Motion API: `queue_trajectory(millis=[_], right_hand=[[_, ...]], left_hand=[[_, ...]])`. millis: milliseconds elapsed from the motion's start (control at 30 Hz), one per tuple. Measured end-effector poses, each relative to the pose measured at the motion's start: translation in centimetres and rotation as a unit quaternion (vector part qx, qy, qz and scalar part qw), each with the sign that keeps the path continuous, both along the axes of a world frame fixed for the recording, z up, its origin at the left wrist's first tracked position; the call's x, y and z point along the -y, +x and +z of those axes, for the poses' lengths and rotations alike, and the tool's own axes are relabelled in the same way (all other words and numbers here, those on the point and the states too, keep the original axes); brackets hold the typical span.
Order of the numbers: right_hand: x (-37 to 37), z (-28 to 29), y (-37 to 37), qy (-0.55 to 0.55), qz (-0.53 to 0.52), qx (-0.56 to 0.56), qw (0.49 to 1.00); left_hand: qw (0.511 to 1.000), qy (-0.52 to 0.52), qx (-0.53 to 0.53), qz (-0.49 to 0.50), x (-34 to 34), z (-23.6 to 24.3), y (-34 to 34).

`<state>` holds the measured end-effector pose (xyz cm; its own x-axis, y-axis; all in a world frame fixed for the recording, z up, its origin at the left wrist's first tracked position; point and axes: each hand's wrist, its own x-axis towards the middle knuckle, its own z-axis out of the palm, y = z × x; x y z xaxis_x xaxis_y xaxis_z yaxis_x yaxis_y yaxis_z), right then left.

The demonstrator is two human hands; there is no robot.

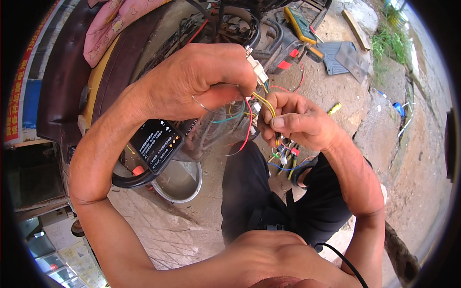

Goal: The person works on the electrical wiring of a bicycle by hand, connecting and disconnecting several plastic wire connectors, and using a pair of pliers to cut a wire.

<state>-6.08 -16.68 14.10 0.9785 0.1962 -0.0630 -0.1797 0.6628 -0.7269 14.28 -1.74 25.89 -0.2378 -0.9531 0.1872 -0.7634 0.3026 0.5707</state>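
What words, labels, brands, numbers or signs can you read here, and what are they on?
I won't copy any wording, but here is where text stands:
Sign: large yellow characters on red, at the left edge.
Phone: pale lines of text on a dark screen, small.
Meter: any markings are too small to read.
Connector: no lettering can be made out.
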Motion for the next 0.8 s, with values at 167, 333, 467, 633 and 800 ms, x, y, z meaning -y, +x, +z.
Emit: queue_trajectory(millis=[167,333,467,633,800], right_hand=[[-1.1,1.4,0.4,-0.023,-0.042,-0.016,0.999],[-1.8,1.8,1.1,-0.02,-0.031,-0.048,0.998],[-2.4,2.3,1.4,-0.018,-0.028,-0.057,0.998],[-2.9,2.7,1.2,-0.037,-0.086,-0.086,0.992],[-3.1,3.1,1.5,0.002,-0.1,-0.047,0.994]], left_hand=[[0.999,-0.027,0.019,-0.028,0.0,-0.5,-0.3],[0.996,-0.049,0.061,-0.037,0.0,-0.9,-0.4],[0.995,-0.035,0.089,-0.029,-0.6,-0.3,-0.6],[0.996,-0.033,0.082,-0.02,-1.0,0.5,-0.5],[0.989,-0.087,0.119,-0.011,-1.1,1.8,-0.2]])
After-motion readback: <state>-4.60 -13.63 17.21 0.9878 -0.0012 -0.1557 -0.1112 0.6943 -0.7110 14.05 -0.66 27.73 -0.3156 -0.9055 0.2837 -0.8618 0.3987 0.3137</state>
